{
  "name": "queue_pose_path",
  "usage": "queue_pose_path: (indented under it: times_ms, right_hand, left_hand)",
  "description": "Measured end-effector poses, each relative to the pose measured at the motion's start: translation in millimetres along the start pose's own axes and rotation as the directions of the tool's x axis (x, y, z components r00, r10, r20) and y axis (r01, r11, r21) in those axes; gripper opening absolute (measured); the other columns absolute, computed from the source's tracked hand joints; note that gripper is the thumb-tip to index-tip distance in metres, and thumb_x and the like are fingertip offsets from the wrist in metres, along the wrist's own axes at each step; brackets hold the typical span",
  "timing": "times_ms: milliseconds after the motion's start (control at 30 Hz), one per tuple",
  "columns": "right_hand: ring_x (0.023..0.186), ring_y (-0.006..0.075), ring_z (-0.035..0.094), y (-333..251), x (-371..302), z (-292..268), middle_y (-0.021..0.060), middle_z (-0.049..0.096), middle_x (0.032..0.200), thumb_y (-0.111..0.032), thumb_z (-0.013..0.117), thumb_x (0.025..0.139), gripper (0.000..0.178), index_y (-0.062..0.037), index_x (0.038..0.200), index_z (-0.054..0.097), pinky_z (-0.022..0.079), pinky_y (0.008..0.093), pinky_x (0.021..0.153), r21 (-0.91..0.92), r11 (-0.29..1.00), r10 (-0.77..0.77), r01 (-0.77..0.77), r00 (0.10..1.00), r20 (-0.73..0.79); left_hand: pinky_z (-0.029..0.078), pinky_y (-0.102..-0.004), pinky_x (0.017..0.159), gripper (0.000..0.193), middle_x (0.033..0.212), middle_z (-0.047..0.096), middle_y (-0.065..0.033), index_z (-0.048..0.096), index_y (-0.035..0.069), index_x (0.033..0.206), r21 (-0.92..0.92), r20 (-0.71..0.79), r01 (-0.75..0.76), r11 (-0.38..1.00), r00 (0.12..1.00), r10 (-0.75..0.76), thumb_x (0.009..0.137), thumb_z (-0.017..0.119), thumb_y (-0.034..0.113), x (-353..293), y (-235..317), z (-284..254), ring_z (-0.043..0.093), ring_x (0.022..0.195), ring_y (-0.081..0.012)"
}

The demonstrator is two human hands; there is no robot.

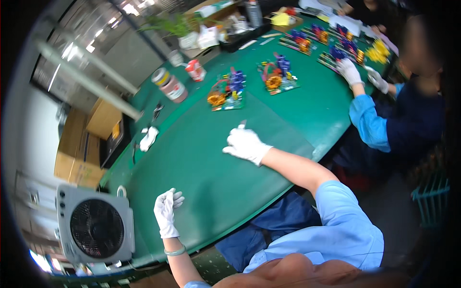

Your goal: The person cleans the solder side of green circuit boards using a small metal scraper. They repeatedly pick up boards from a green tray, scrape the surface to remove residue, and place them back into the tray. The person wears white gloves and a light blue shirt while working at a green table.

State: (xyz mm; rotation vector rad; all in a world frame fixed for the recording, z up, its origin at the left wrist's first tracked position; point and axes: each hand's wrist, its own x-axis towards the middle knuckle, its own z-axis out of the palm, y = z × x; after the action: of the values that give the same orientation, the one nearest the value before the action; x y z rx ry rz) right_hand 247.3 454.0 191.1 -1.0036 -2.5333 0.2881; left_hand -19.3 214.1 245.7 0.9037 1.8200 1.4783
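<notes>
My left hand (166, 212), in a white glove, is raised over the near left part of the green table mat (206, 158). Its fingers are half bent with gaps between them, and nothing shows in them. Over the middle of the mat, my white-gloved right hand (246, 145) has its fingers curled. A small greyish tip (243, 123) pokes out beyond them, too small and blurred to name. Beyond that hand stand two circuit boards, one on the left (227, 91) and one on the right (277, 76), each with a copper coil and blue-purple parts.
A grey box fan (96, 225) stands at the left. Along the far left are a pink jar (170, 86), a red can (196, 70) and a crumpled white glove (149, 138). At right, a co-worker's gloved hand (349, 72) touches one of several more boards.
</notes>
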Motion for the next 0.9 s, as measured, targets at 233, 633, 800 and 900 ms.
queue_pose_path:
  times_ms: [233, 633, 800, 900]
  right_hand:
    - [0.087, 0.0292, 0.063, 14.8, 0.1, 12.7, 0.0126, 0.061, 0.093, -0.032, 0.065, 0.083, 0.028, -0.0051, 0.091, 0.065, 0.053, 0.0445, 0.069, 0.093, 0.995, 0.044, -0.024, 0.975, -0.216]
    - [0.073, 0.0262, 0.066, 9.1, 25.9, 27.5, 0.0088, 0.065, 0.079, -0.018, 0.055, 0.087, 0.015, -0.0068, 0.086, 0.066, 0.049, 0.0402, 0.062, 0.194, 0.966, 0.208, -0.17, 0.959, -0.192]
    - [0.076, 0.0258, 0.063, 5.6, 17.4, 37.3, 0.0104, 0.063, 0.082, -0.02, 0.057, 0.083, 0.018, -0.0072, 0.084, 0.069, 0.046, 0.0402, 0.066, 0.153, 0.983, 0.117, -0.096, 0.984, -0.131]
    - [0.066, 0.0235, 0.057, 2.0, 11.3, 30.2, 0.0094, 0.058, 0.073, -0.022, 0.056, 0.087, 0.021, -0.0072, 0.076, 0.066, 0.041, 0.0378, 0.058, 0.072, 0.997, 0.014, 0.002, 0.976, -0.218]
  left_hand:
    - [0.048, -0.0295, 0.091, 0.035, 0.118, 0.063, -0.0107, 0.058, -0.001, 0.123, 0.356, 0.211, -0.374, 0.856, 0.925, 0.316, 0.09, 0.068, 0.005, 114.8, 7.6, 135.4, 0.059, 0.101, -0.0163]
    - [0.04, -0.0443, 0.105, 0.068, 0.128, 0.055, -0.025, 0.053, 0.004, 0.133, 0.711, 0.407, -0.658, 0.249, 0.673, 0.617, 0.078, 0.079, 0.035, 237.5, 24.0, 299.2, 0.052, 0.12, -0.0415]
    - [0.051, -0.0436, 0.084, 0.058, 0.115, 0.06, -0.0214, 0.056, 0.004, 0.123, 0.774, 0.447, -0.6, 0.202, 0.744, 0.497, 0.08, 0.076, 0.036, 238.9, 45.3, 325.4, 0.061, 0.101, -0.0368]
    - [0.051, -0.0434, 0.083, 0.055, 0.111, 0.063, -0.0201, 0.058, 0.005, 0.121, 0.81, 0.435, -0.547, 0.211, 0.802, 0.411, 0.08, 0.076, 0.037, 265.8, 39.7, 308.4, 0.062, 0.098, -0.0369]
